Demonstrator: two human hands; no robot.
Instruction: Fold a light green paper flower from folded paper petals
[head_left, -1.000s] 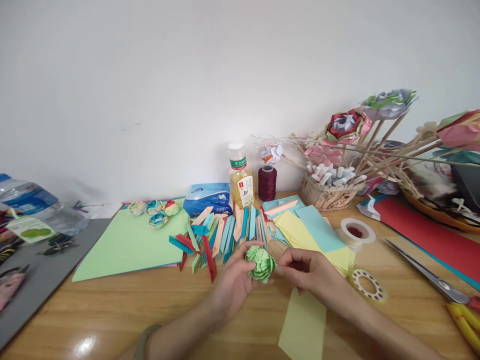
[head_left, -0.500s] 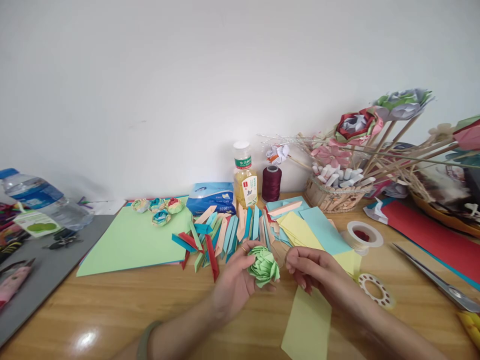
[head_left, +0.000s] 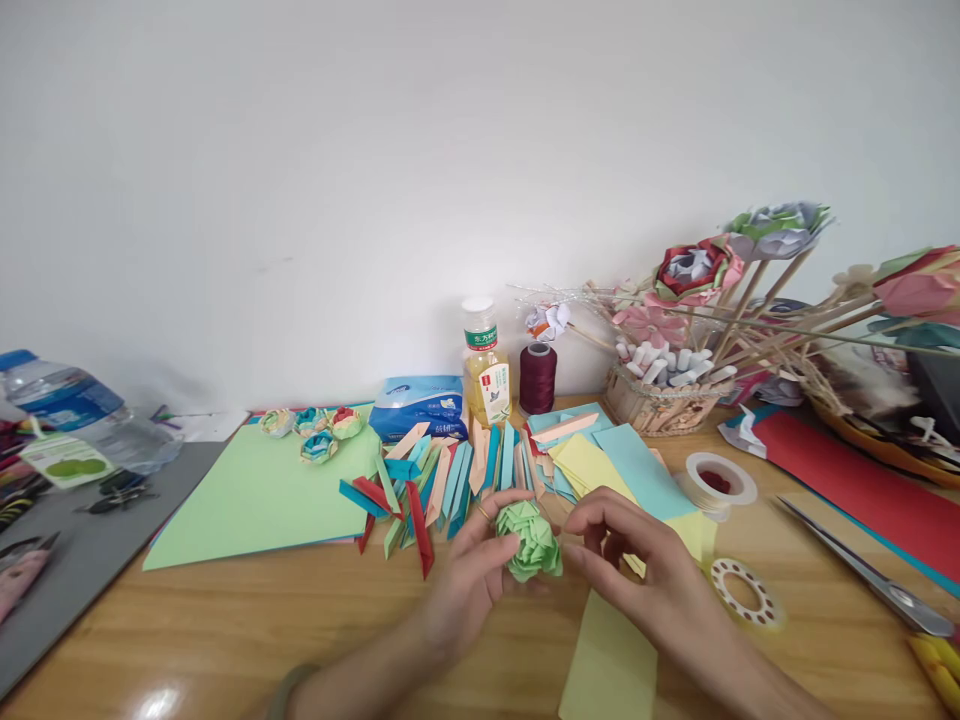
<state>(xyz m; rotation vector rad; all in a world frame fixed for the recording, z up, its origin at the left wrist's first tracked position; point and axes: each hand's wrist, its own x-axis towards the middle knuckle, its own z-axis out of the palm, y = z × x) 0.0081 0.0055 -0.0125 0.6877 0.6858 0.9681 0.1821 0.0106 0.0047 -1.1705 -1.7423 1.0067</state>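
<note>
A green folded-paper flower with layered, pointed petals is held in my left hand above the table. The thumb presses its near left side, while the other fingers curl behind it and are partly hidden. My right hand hovers just right of the flower. Its thumb and index finger are a little apart near the petals, with nothing visible between them; whether they touch the flower is unclear. Beyond my hands lie many folded paper strips in blue, red, green and peach. A pale yellow sheet lies beneath my right hand.
Small paper flowers rest on green sheets at left. A tissue pack, drink bottle and maroon thread spool stand by the wall. Right are a decorated basket, tape roll, perforated ring and scissors.
My right hand's thumb and index finger have parted and moved slightly nearer the flower. The flower has tilted a little in my left hand. The camera view has shifted slightly.
</note>
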